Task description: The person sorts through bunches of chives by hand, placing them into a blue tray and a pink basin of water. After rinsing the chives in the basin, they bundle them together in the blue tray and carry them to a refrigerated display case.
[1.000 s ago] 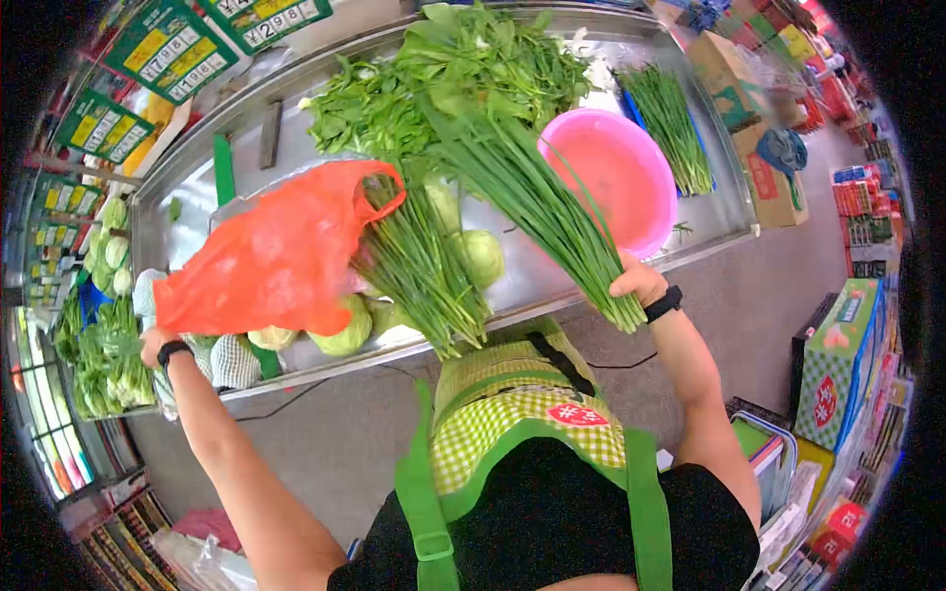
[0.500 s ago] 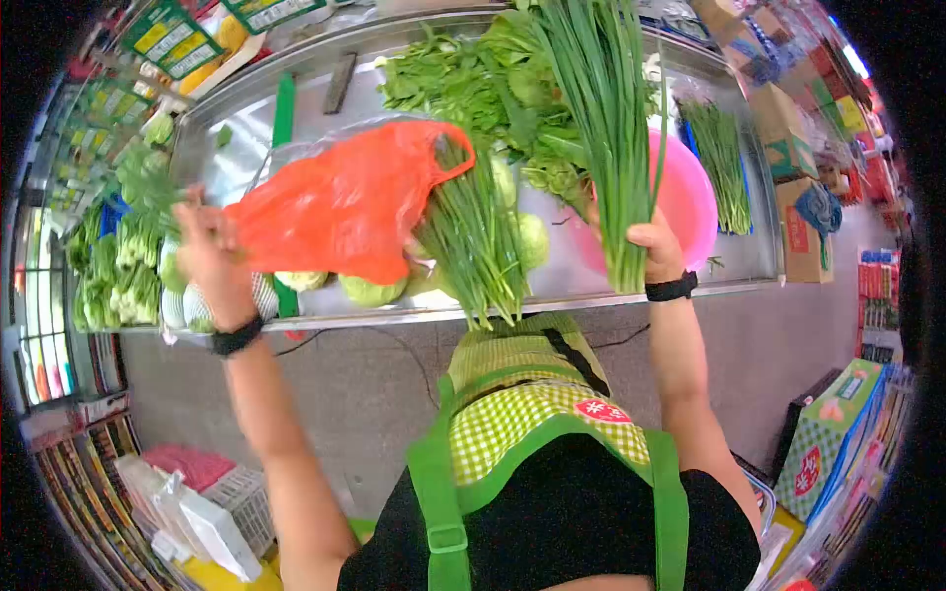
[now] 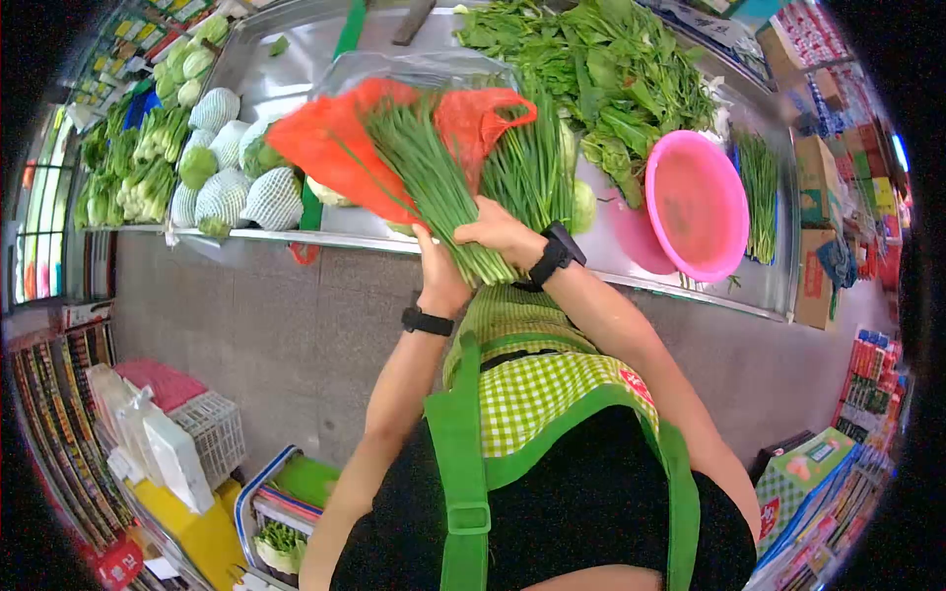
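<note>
My right hand (image 3: 505,236) is closed around the lower stems of a bunch of garlic chives (image 3: 426,158), whose leaves lie slanting across a red plastic bag (image 3: 330,138). My left hand (image 3: 440,276) is beside those stems, its thumb at the bag's taut lower edge, seemingly pinching it; the other fingers are hidden under the bunch. Another bunch of chives (image 3: 532,167) lies just right of the bag, with a bag handle loop over its upper part. Pale round cabbages, partly covered, show near the bag.
A pink basin (image 3: 698,207) stands on the metal table (image 3: 631,261), right of leafy greens (image 3: 591,79). More thin green stalks (image 3: 757,197) lie at the right end. Net-wrapped produce (image 3: 225,192) sits at the left. A crate (image 3: 271,512) stands on the floor behind.
My right hand has brought its chives left from beside the basin onto the red bag. My left hand has moved right to the stems. The view has shifted.
</note>
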The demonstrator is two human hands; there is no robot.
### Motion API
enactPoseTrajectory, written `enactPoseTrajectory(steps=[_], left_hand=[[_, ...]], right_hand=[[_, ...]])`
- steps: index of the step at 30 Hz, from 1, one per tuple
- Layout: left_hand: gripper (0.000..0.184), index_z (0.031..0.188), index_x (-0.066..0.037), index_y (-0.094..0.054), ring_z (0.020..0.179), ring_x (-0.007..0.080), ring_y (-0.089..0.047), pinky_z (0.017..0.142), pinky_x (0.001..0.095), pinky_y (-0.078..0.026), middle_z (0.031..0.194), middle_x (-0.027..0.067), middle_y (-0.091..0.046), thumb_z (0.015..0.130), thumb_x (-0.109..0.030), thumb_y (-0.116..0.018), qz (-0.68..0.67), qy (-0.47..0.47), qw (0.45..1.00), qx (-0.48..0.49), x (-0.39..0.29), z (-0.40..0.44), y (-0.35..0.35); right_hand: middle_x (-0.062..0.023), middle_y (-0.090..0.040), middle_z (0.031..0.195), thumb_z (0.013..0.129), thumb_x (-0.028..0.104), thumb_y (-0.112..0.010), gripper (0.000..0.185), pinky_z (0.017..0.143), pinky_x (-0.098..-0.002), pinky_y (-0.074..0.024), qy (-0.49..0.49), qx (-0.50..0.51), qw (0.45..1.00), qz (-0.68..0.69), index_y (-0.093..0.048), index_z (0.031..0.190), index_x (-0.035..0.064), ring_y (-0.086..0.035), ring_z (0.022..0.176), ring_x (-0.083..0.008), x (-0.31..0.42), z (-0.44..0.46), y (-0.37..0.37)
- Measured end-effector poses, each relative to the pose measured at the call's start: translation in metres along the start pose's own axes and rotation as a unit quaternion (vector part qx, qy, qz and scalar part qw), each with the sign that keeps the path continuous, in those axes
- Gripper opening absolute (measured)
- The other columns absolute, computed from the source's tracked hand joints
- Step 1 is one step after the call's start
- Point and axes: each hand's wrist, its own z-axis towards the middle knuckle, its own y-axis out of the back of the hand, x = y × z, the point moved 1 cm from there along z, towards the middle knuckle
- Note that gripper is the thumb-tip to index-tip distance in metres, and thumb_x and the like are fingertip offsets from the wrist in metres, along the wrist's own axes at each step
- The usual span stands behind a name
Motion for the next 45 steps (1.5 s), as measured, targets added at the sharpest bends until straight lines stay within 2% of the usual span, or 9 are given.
enactPoseTrajectory(steps=[5,9,14,15,20,30,39,41,45], left_hand=[[0.080,0.127,-0.008,-0.035,0.113,0.0287,-0.043,0.095,0.0438,-0.036,0.125,0.0122,-0.043,0.077,-0.070,-0.026,-0.056,0.052,0.995,0.065,0.005,0.004,0.012],[0.072,0.125,-0.010,-0.039,0.110,0.0264,-0.046,0.093,0.0438,-0.038,0.122,0.0109,-0.046,0.078,-0.064,-0.040,-0.147,0.071,0.981,0.103,0.000,0.002,-0.003],[0.058,0.121,-0.011,-0.044,0.107,0.0234,-0.048,0.088,0.0399,-0.040,0.118,0.0090,-0.050,0.080,-0.052,-0.049,-0.163,0.059,0.985,0.012,-0.001,0.012,0.020],[0.055,0.115,-0.012,-0.049,0.103,0.0223,-0.051,0.088,0.0389,-0.041,0.110,0.0063,-0.054,0.078,-0.052,-0.052,-0.286,0.137,0.922,0.222,0.001,0.023,0.040],[0.056,0.116,-0.010,-0.048,0.104,0.0205,-0.051,0.091,0.0370,-0.041,0.110,0.0046,-0.055,0.077,-0.049,-0.057,-0.185,0.078,0.976,0.089,-0.008,0.003,0.000],[0.045,0.115,-0.013,-0.049,0.105,0.0211,-0.049,0.091,0.0378,-0.039,0.114,0.0057,-0.052,0.082,-0.043,-0.052,-0.193,0.055,0.976,0.085,0.006,0.008,0.018],[0.038,0.112,-0.011,-0.050,0.102,0.0207,-0.052,0.091,0.0380,-0.040,0.109,0.0055,-0.055,0.082,-0.034,-0.056,-0.109,0.036,0.992,0.051,0.011,0.016,0.014],[0.022,0.101,-0.011,-0.054,0.088,0.0178,-0.057,0.077,0.0322,-0.048,0.095,0.0036,-0.059,0.081,-0.019,-0.058,-0.144,0.089,0.985,0.035,0.006,0.013,0.015],[0.016,0.094,-0.010,-0.054,0.073,0.0133,-0.058,0.065,0.0291,-0.050,0.083,0.0017,-0.058,0.080,-0.015,-0.058,-0.212,0.107,0.971,0.018,0.006,0.019,0.023]], right_hand=[[-0.0073,-0.055,0.108,0.074,0.009,-0.053,0.043,0.081,-0.0284,-0.0417,-0.073,-0.025,0.988,-0.136,-0.047,0.115,-0.0011,-0.052,0.094,-0.0146,-0.012,0.015,-0.012],[-0.0214,-0.052,0.111,0.082,0.063,-0.020,0.078,0.091,-0.0475,-0.0253,-0.135,-0.118,0.821,-0.542,-0.046,0.117,-0.0013,-0.034,0.111,-0.0423,0.005,0.020,-0.017],[-0.0248,-0.053,0.107,0.084,0.056,-0.025,0.071,0.085,-0.0465,-0.0342,-0.111,-0.019,0.884,-0.455,-0.056,0.102,-0.0047,-0.051,0.097,-0.0363,0.018,0.024,0.000],[-0.0252,-0.054,0.106,0.087,0.052,-0.025,0.067,0.082,-0.0441,-0.0379,-0.057,0.013,0.931,-0.360,-0.055,0.102,-0.0054,-0.053,0.094,-0.0362,0.010,0.025,0.005],[-0.0194,-0.050,0.115,0.083,0.026,-0.046,0.041,0.092,-0.0428,-0.0342,0.340,-0.179,0.791,-0.476,-0.050,0.113,-0.0008,-0.048,0.106,-0.0338,0.015,-0.035,-0.038],[-0.0197,-0.050,0.114,0.078,0.032,-0.051,0.047,0.096,-0.0493,-0.0284,0.344,-0.196,0.659,-0.639,-0.050,0.112,-0.0016,-0.046,0.108,-0.0339,-0.018,-0.020,-0.034],[-0.0253,-0.037,0.125,0.087,0.035,-0.043,0.061,0.101,-0.0443,-0.0222,0.307,-0.197,0.799,-0.478,-0.026,0.126,-0.0094,-0.036,0.119,-0.0363,-0.017,-0.036,-0.035],[-0.0217,-0.039,0.126,0.091,0.029,-0.038,0.053,0.099,-0.0401,-0.0274,0.271,-0.213,0.934,-0.095,-0.025,0.127,-0.0079,-0.039,0.119,-0.0314,-0.013,-0.030,-0.026],[-0.0156,-0.040,0.126,0.092,0.024,-0.038,0.043,0.093,-0.0326,-0.0358,0.149,-0.112,0.983,0.001,-0.031,0.126,-0.0023,-0.045,0.113,-0.0268,0.006,-0.044,-0.013]])
